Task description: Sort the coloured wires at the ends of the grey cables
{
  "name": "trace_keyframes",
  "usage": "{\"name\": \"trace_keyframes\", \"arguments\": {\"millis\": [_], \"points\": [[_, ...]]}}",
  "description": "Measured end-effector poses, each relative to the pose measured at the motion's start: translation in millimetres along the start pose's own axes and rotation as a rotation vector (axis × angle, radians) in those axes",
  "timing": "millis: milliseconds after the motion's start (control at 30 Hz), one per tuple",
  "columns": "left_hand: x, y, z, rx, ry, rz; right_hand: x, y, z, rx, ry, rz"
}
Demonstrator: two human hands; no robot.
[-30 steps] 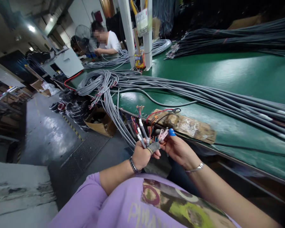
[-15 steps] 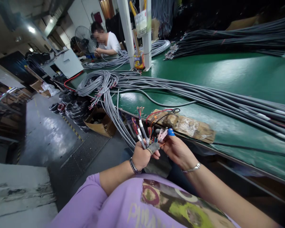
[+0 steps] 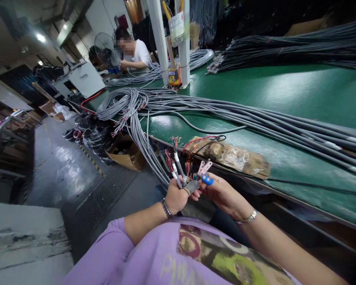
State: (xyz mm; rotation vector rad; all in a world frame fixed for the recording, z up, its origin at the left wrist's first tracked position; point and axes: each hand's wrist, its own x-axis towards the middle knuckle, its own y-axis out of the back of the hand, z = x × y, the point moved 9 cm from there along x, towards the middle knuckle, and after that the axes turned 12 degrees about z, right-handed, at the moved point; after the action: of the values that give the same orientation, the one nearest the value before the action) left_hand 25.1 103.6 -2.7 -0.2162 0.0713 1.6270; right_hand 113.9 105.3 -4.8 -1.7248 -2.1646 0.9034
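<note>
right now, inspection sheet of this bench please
surface: green mat worktable, glossy.
job's things: grey cable ends with stripped coloured wires, fanned upward; small pink clip-like tool, type unclear.
clutter: taped brown cardboard pad at the table edge; open cardboard box on the floor.
grippers: left hand grips the cable ends; right hand, blue fingertip cover, at the tool.
cables: long grey cable bundle across the table.
surroundings: seated co-worker; standing fan.
</note>
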Motion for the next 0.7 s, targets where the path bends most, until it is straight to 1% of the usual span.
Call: {"name": "trace_keyframes", "arguments": {"millis": [67,133,233,300,367,433,567,700], "points": [[-1.2,1.6,-1.4,0.04,-0.008,-0.005,-2.8,-1.6,3.5,-0.024,-0.014,-0.009],[-2.1,1.7,-1.8,0.087,-0.009,-0.028,-2.6,4.2,3.4,-0.1,0.01,0.054],[-3.0,-2.1,-2.6,0.159,0.014,-0.114,-2.9,14.6,-3.4,-0.222,0.074,0.159],[-4.1,-6.0,-4.7,0.194,0.045,-0.189,-4.7,15.6,-8.3,-0.292,0.095,0.174],[-4.5,-7.4,-6.5,0.199,0.069,-0.223,-7.0,14.7,-12.5,-0.341,0.106,0.18],[-3.9,-6.4,-5.4,0.172,0.062,-0.204,-8.9,14.8,-16.1,-0.364,0.125,0.214],[-3.3,-2.1,1.3,0.112,0.002,-0.102,-10.9,14.7,-14.5,-0.331,0.141,0.283],[-4.0,1.3,3.7,0.073,-0.012,-0.033,-10.8,10.6,-6.2,-0.235,0.115,0.255]]}}
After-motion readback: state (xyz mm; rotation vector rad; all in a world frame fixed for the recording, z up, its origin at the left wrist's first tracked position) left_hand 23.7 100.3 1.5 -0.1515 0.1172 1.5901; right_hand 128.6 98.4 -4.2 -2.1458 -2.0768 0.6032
